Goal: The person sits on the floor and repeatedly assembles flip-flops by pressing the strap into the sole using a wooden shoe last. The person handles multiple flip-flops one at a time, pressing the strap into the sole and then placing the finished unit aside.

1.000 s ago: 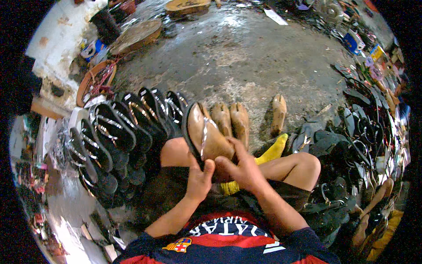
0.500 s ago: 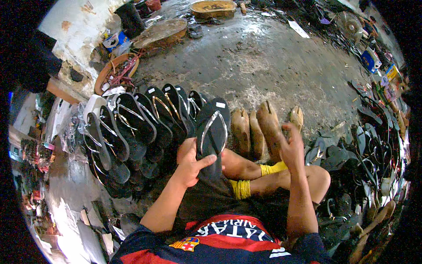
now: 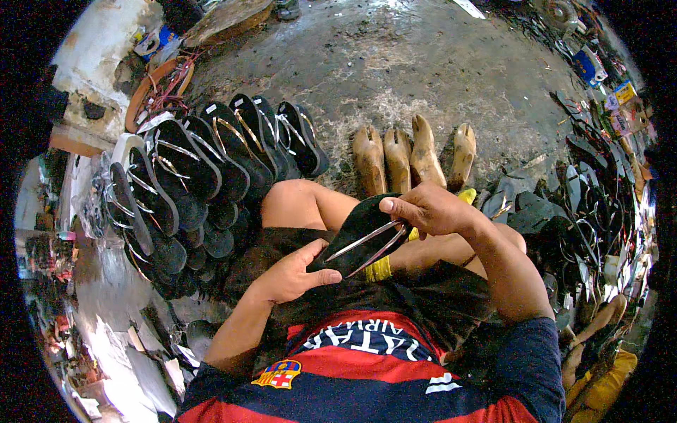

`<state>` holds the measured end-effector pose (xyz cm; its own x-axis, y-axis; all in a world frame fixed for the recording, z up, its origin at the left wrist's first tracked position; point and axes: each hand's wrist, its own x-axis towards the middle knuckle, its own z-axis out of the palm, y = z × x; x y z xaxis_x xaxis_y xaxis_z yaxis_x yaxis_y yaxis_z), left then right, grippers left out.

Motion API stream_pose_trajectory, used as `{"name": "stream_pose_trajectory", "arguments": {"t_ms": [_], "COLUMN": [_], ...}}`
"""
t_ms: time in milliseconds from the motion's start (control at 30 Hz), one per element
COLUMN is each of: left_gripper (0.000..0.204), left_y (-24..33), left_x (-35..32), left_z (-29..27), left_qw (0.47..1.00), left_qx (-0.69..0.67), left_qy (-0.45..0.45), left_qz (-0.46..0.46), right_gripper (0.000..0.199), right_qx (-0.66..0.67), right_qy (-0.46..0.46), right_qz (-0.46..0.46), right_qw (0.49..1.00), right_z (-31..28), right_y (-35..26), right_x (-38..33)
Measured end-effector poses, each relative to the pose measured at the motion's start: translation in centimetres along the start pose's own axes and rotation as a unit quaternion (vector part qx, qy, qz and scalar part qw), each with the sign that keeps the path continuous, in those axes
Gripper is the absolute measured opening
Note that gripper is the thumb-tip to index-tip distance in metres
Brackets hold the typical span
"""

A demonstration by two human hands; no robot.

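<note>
Above my lap I hold a black flip-flop (image 3: 350, 238) with shiny silver straps, tilted so that its far end points up to the right. My left hand (image 3: 293, 273) grips its near-left end, thumb on top. The far-right end is in my right hand (image 3: 428, 210), whose thumb presses on the upper side and whose other fingers wrap round the edge. Beyond my crossed legs stand several brown wooden foot forms (image 3: 425, 151) on the floor. To my left, several black flip-flops (image 3: 182, 156) with silver or gold straps lean together in rows.
A heap of dark soles and straps (image 3: 585, 225) runs along the right side. An orange basin (image 3: 144, 88) with reddish strips stands at the far left, near a stained wall. Clear plastic bags (image 3: 92, 190) lie left of the flip-flop rows. The concrete floor (image 3: 352, 77) stretches ahead.
The flip-flop has come down closer to my lap and turned from upright to slanting. My right hand, free before, has moved left and taken hold of it. The view has shifted too.
</note>
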<state>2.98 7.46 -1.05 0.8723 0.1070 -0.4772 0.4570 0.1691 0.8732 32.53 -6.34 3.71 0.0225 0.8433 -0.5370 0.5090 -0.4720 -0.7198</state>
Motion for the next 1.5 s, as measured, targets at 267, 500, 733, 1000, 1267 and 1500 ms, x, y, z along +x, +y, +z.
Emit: {"name": "stream_pose_trajectory", "arguments": {"t_ms": [267,500,733,1000,1267,1500], "left_gripper": [0.048,0.073,0.042,0.034,0.047,0.060], "left_y": [0.8,6.0,7.6,4.2,8.4,8.7], "left_x": [-1.9,-10.8,-10.4,-9.6,-8.1,3.9], "left_z": [0.7,-8.7,-14.6,-18.2,-14.7,-0.4], "left_qw": [0.989,0.749,0.536,0.566,0.632,0.757], "left_qx": [0.085,0.000,0.448,0.504,0.411,0.409], "left_qy": [0.074,0.589,0.716,0.650,0.599,0.462], "left_qz": [0.093,0.302,0.003,0.053,0.269,0.214], "right_gripper": [0.031,0.038,0.030,0.033,0.033,0.052], "right_qx": [0.109,0.267,0.266,0.205,0.036,-0.173], "right_qy": [0.068,0.360,0.421,0.627,0.666,0.596], "right_qz": [-0.093,-0.151,-0.031,0.055,0.330,0.175], "right_qw": [0.987,0.881,0.867,0.749,0.667,0.764], "right_z": [0.3,-3.7,-2.7,-4.3,-1.5,1.0], "right_y": [-0.5,6.5,13.9,20.3,32.3,31.4], "right_x": [-0.7,-2.8,-4.9,-15.5,-18.5,-13.0]}}
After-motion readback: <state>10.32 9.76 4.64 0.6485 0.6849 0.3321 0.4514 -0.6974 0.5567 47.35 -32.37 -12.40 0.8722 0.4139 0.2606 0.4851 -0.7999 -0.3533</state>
